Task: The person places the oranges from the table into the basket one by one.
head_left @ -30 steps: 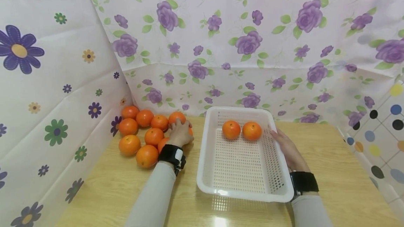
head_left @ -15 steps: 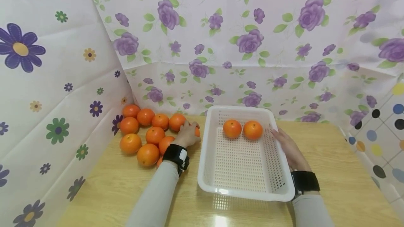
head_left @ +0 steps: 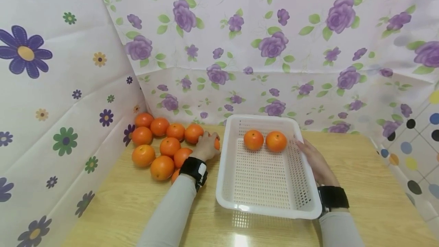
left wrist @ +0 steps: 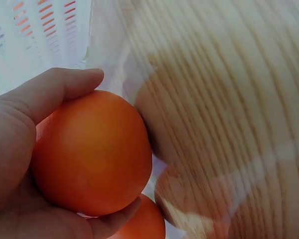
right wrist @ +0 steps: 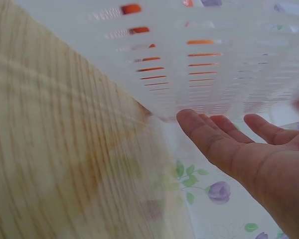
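My left hand (head_left: 206,147) is curled round an orange (left wrist: 94,154), thumb on one side and fingers on the other, just left of the basket (head_left: 262,182); I can't tell whether the fruit is clear of the table (head_left: 363,170). I'd expect it to be fairly light for its size and firm with a little give. The smooth, shiny skin could slip, so I'd hold it round its widest part and squeeze gently to avoid bruising it. My right hand (head_left: 319,167) has its fingers extended along the basket's right wall, whether pressing or merely resting I can't say. The basket looks like thin, light plastic, likely to slide if nudged, and its rim seems the best hold. Two oranges (head_left: 253,140) sit side by side at its far end. Farther left, more oranges (head_left: 170,146) are clustered on the table.
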Tool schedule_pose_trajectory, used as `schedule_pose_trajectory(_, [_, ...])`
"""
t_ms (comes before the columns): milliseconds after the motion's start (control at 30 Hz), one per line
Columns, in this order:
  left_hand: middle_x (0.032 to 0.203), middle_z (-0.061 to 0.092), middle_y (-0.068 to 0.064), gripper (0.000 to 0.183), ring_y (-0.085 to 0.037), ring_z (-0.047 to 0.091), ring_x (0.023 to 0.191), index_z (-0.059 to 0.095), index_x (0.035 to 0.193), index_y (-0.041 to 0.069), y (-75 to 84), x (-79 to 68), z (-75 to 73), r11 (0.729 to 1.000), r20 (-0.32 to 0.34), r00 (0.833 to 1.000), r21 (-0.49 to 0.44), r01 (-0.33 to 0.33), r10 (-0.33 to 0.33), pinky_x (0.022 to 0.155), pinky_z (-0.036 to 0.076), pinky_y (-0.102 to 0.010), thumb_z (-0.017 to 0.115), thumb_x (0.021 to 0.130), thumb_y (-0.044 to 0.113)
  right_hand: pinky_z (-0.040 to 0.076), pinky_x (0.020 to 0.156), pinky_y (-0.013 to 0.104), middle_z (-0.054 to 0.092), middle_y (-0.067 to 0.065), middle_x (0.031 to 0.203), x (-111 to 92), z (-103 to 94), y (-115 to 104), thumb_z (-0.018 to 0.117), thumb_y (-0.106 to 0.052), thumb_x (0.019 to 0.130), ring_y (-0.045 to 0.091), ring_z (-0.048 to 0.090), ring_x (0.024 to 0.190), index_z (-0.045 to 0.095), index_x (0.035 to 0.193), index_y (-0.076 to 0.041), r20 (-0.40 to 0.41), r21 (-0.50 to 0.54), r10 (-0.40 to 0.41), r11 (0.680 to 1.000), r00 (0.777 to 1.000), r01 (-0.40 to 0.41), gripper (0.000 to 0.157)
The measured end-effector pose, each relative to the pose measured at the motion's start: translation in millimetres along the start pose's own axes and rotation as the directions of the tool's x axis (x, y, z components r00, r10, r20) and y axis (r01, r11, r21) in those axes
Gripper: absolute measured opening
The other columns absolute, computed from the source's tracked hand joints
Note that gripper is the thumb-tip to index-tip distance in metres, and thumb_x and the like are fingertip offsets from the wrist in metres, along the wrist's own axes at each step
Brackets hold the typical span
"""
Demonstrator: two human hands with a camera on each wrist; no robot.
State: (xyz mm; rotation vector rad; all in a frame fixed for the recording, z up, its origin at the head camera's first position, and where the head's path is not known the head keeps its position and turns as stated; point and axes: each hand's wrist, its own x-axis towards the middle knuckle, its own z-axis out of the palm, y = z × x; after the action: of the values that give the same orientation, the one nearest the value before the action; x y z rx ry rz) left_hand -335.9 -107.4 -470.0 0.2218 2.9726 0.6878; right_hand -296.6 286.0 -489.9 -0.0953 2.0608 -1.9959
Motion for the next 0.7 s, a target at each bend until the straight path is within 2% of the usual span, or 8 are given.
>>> schedule_pose_trajectory(167, [0.129,0.046,-0.019,0.047,-0.039,0.045,0.111,0.059,0.129,0.011,0.0,-0.3,-5.6,1.000,0.025,1.000,-0.018,-0.007,0.008,0.092,0.047,-0.045,0.082,0.088,0.016,0.056,0.092,0.058,0.037,0.031,0.155,0,-0.5,0,0.037,-0.055,0.110,0.037,0.061,0.124,0.008,0.169,-0.028,0.012,0.014,-0.016,1.000,1.000,0.015,0.071])
schedule_pose_trajectory(333, [0.131,0.047,-0.019,0.048,-0.041,0.049,0.115,0.059,0.130,0.013,-0.4,-4.0,-15.0,0.997,-0.004,0.998,-0.045,-0.065,0.065,0.093,0.050,-0.049,0.081,0.088,0.020,0.055,0.093,0.058,0.038,0.030,0.156,1,-1.5,1,0.037,-0.054,0.111,0.039,0.059,0.127,0.008,0.169,-0.030,0.014,0.019,-0.014,1.000,1.000,0.013,0.069])
schedule_pose_trajectory(433, [0.133,0.047,-0.019,0.047,-0.040,0.051,0.116,0.059,0.130,0.014,3.2,-6.5,-23.9,0.992,-0.064,0.995,-0.086,-0.087,0.082,0.095,0.050,-0.050,0.080,0.089,0.020,0.055,0.093,0.057,0.038,0.029,0.157,2,-2.0,0,0.037,-0.054,0.110,0.039,0.058,0.128,0.008,0.169,-0.031,0.006,0.021,-0.018,1.000,1.000,0.018,0.069])
schedule_pose_trajectory(533, [0.135,0.045,-0.018,0.047,-0.040,0.050,0.118,0.059,0.130,0.015,8.2,-10.5,-33.4,0.989,-0.147,0.988,-0.130,-0.067,0.048,0.096,0.051,-0.050,0.079,0.088,0.020,0.055,0.093,0.058,0.039,0.031,0.155,2,-1.9,0,0.037,-0.054,0.111,0.040,0.059,0.126,0.009,0.169,-0.027,0.015,0.028,-0.025,0.999,1.000,0.025,0.070])
schedule_pose_trajectory(600, [0.136,0.044,-0.018,0.049,-0.041,0.050,0.118,0.058,0.131,0.016,12.7,-13.5,-39.8,0.985,-0.205,0.979,-0.164,-0.044,0.010,0.094,0.052,-0.050,0.079,0.087,0.021,0.055,0.092,0.059,0.039,0.032,0.153,2,-1.1,1,0.037,-0.053,0.111,0.040,0.060,0.124,0.010,0.168,-0.025,0.022,0.038,-0.027,0.999,0.999,0.026,0.069])
schedule_pose_trajectory(700, [0.137,0.044,-0.018,0.051,-0.040,0.050,0.119,0.057,0.132,0.016,19.0,-16.1,-48.6,0.978,-0.283,0.959,-0.203,-0.052,-0.008,0.090,0.054,-0.048,0.079,0.086,0.022,0.055,0.092,0.060,0.038,0.033,0.153,2,-0.2,3,0.036,-0.052,0.111,0.040,0.061,0.123,0.010,0.168,-0.024,0.022,0.047,-0.026,0.999,0.999,0.025,0.069])
